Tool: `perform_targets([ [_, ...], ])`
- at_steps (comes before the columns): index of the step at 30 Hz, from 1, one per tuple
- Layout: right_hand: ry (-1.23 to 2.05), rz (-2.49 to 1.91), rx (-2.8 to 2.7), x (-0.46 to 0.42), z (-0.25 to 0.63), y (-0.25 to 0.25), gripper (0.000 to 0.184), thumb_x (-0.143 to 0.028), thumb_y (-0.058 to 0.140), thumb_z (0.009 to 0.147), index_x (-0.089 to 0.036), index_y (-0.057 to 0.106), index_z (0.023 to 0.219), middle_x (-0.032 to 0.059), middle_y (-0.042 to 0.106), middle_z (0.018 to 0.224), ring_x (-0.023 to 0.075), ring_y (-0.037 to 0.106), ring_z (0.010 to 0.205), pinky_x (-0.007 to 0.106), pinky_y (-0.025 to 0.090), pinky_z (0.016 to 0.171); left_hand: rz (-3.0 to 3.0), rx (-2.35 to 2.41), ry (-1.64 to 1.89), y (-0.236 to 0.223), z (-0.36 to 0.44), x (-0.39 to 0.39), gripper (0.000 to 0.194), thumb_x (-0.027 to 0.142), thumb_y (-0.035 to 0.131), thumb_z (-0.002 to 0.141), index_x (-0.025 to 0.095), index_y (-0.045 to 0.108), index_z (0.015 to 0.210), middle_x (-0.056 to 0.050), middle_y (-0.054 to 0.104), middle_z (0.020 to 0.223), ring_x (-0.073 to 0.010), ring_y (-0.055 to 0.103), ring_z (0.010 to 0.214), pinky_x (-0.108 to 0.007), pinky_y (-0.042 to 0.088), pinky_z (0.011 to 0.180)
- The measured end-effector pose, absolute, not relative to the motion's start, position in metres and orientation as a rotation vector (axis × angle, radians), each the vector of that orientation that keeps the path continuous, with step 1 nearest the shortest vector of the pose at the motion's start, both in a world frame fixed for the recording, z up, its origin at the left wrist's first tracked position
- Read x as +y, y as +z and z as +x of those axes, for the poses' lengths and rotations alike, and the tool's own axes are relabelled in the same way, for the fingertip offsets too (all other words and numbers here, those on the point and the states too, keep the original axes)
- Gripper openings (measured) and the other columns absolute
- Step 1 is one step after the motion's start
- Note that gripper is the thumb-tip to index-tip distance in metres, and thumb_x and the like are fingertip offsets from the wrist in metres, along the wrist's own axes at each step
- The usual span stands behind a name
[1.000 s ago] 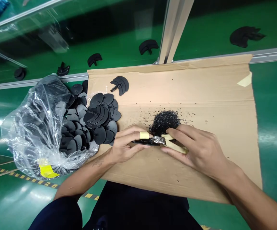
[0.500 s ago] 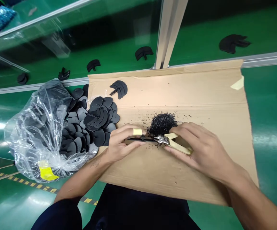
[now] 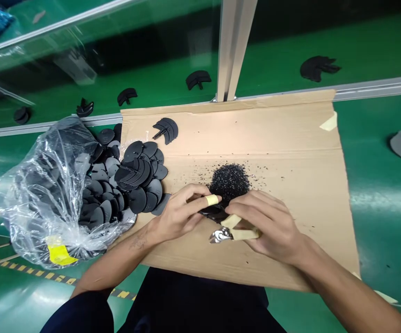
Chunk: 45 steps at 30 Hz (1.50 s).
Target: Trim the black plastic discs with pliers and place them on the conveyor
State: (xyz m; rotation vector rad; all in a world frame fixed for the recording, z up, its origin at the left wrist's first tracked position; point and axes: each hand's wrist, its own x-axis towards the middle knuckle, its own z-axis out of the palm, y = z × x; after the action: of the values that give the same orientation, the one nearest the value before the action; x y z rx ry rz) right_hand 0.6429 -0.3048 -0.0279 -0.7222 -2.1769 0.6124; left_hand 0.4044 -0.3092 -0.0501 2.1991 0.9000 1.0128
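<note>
My left hand (image 3: pixel 181 212), with yellow tape around one finger, is closed on a thin black plastic piece (image 3: pixel 215 213). Most of that piece is hidden by the fingers. In my right hand (image 3: pixel 273 226) are side cutters (image 3: pixel 220 236) with tape-wrapped pale yellow handles; their jaws point left, below the black piece and apart from it. The right thumb and forefinger side reaches close to the piece's right end, though whether they touch it I cannot tell. Just beyond both hands lies a heap of small black plastic clippings (image 3: pixel 230 180).
A cardboard sheet (image 3: pixel 284 134) covers the green bench. Flat black discs (image 3: pixel 138 200) are piled at left, beside a clear plastic bag (image 3: pixel 47 185) of more discs. A notched black piece (image 3: pixel 167 130) lies near the far edge. An upright post (image 3: pixel 235 51) stands behind.
The side cutters' jaws have come away from the black piece and swung down towards me. My right-hand fingers have moved closer to my left hand, and the piece has turned. The view has shifted slightly.
</note>
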Motion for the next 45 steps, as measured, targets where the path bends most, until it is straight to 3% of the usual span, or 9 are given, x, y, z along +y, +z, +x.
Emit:
perform_targets([
  [4,0.709,-0.802,-2.13,-0.295,0.655,-0.016,0.021,-0.019,0.06,0.095,-0.021,0.057,0.116,0.0098,0.071,0.098,0.0218,0.068,0.086,0.036,0.056,0.074,2.059,0.935,1.06,-0.05,0.402,-0.304,0.036,0.004,0.057,0.092,0.019,0.068,0.122,-0.01,0.067,0.108,-0.0166,0.066,0.1,-0.029,0.058,0.082],
  [9,0.312,-0.993,-2.286,-0.285,0.662,-0.023,0.017,-0.025,0.061,0.096,-0.019,0.059,0.111,0.0113,0.072,0.097,0.0239,0.066,0.079,0.037,0.051,0.066,1.861,0.877,1.145,-0.046,0.405,-0.303,0.026,0.008,0.065,0.091,0.016,0.07,0.115,-0.011,0.073,0.104,-0.0172,0.069,0.1,-0.029,0.059,0.088],
  [13,0.209,-0.996,-2.376,-0.288,0.659,-0.032,0.016,-0.028,0.06,0.097,-0.017,0.061,0.109,0.0103,0.072,0.095,0.0223,0.065,0.079,0.034,0.049,0.066,1.814,0.864,1.118,-0.047,0.406,-0.306,0.023,0.015,0.067,0.093,0.016,0.071,0.115,-0.012,0.074,0.103,-0.0176,0.071,0.098,-0.029,0.059,0.086],
  [23,0.042,-1.056,-2.425,-0.293,0.656,-0.028,0.019,-0.03,0.055,0.101,-0.016,0.067,0.106,0.0081,0.07,0.086,0.0194,0.062,0.071,0.032,0.048,0.063,1.895,0.876,1.16,-0.049,0.406,-0.31,0.029,0.014,0.068,0.092,0.017,0.071,0.121,-0.012,0.075,0.104,-0.0163,0.072,0.095,-0.026,0.061,0.081],
  [36,-0.094,-1.03,-2.468,-0.297,0.655,-0.023,0.01,-0.022,0.055,0.1,-0.016,0.064,0.102,0.0048,0.069,0.078,0.018,0.058,0.065,0.032,0.044,0.059,1.987,0.854,1.182,-0.05,0.407,-0.311,0.04,0.003,0.065,0.089,0.017,0.069,0.126,-0.01,0.074,0.105,-0.0132,0.072,0.095,-0.021,0.061,0.082],
  [41,0.076,-0.989,-2.43,-0.297,0.658,-0.026,0.009,-0.014,0.052,0.098,-0.016,0.062,0.097,0.0049,0.068,0.078,0.0171,0.06,0.063,0.03,0.044,0.056,2.011,0.829,1.15,-0.049,0.406,-0.31,0.037,0.004,0.064,0.09,0.017,0.069,0.125,-0.01,0.074,0.106,-0.0135,0.072,0.095,-0.021,0.061,0.082],
  [45,0.413,-1.009,-2.354,-0.289,0.665,-0.024,0.008,-0.019,0.055,0.098,-0.018,0.061,0.104,0.009,0.069,0.09,0.0216,0.064,0.078,0.033,0.05,0.067,2.014,0.843,1.135,-0.046,0.402,-0.308,0.033,0.012,0.068,0.091,0.017,0.068,0.124,-0.011,0.074,0.105,-0.0151,0.071,0.096,-0.024,0.06,0.084],
])
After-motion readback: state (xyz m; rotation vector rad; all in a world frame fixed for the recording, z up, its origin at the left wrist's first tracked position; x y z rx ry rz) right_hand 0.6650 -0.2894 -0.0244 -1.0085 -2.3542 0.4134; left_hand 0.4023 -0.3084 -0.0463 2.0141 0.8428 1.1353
